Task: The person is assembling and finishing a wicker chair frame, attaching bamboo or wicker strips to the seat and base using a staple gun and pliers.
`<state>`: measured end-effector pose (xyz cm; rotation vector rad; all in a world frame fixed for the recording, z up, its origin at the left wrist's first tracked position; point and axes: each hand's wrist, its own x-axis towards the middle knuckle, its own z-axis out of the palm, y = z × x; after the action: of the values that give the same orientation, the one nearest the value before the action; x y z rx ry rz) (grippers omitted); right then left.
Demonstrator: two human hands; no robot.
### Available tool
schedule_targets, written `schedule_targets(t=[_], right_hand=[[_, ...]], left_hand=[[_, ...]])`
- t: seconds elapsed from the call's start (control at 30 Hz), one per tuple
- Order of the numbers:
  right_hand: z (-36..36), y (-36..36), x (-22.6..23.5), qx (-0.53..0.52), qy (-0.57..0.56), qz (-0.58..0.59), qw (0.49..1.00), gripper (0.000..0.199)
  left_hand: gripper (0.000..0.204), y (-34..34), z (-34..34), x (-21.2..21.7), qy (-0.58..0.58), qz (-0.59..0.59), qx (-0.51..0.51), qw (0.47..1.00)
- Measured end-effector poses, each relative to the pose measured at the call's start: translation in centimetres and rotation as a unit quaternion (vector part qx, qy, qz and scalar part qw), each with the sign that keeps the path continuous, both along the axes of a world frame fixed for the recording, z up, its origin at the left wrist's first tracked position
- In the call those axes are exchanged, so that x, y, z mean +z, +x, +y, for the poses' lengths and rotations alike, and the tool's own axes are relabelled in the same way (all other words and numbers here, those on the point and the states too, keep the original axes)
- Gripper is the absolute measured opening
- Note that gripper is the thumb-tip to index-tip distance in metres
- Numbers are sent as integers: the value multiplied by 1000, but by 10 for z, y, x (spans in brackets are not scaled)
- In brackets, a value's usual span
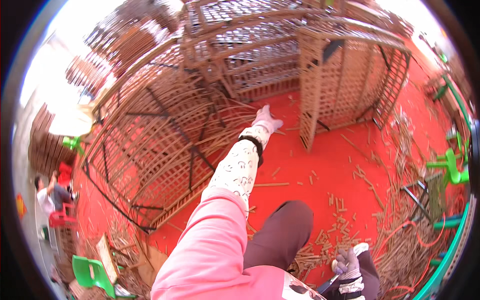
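My left arm, in a pink sleeve and a white patterned oversleeve, stretches far forward. At its end my left hand [267, 120], in a pale pink glove, has its thumb apart from its fingers and shows nothing held. It is beside the loose ends of long bamboo strips [231, 111] that spread from a large curved bamboo lattice [160, 145] with black crosspieces. Low on the right, by my knee, my right hand [346, 263] wears a greyish-purple glove with curled fingers. A dark, narrow tool-like piece [327, 284] shows beside it; what the fingers grip is unclear.
Another lattice panel [345, 85] stands upright ahead, right of centre. Short bamboo offcuts [337, 205] litter the red floor covering [280, 165]. Green plastic chairs [92, 274] stand at both sides, and an orange cord [400, 232] runs at right. A seated person [47, 195] is far left.
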<state>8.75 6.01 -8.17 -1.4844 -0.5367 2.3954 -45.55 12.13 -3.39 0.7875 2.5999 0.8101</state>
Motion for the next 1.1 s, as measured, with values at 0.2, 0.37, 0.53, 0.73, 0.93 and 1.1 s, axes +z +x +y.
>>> schedule_targets(t=[0.2, 0.37, 0.53, 0.73, 0.93, 1.1], right_hand=[[-109, -70, 24, 63, -5, -152, 986, 36], [-136, -59, 2, 185, -196, -152, 951, 25], [-101, -34, -53, 209, -92, -225, 947, 24], [-93, -108, 31, 168, 65, -299, 937, 20], [-87, -41, -15, 100, 35, -372, 922, 16], [-84, -79, 4, 119, 41, -364, 923, 20]], left_hand=[[66, -116, -261, 18, -106, 37, 185, 976], [58, -167, -411, 9, -187, 82, 294, 934], [77, -268, -456, 53, -206, 298, 305, 881], [72, -360, -455, 142, -301, 320, 303, 846], [68, -399, -459, 129, -320, 223, 280, 877], [56, -389, -447, 154, -313, 211, 282, 882]])
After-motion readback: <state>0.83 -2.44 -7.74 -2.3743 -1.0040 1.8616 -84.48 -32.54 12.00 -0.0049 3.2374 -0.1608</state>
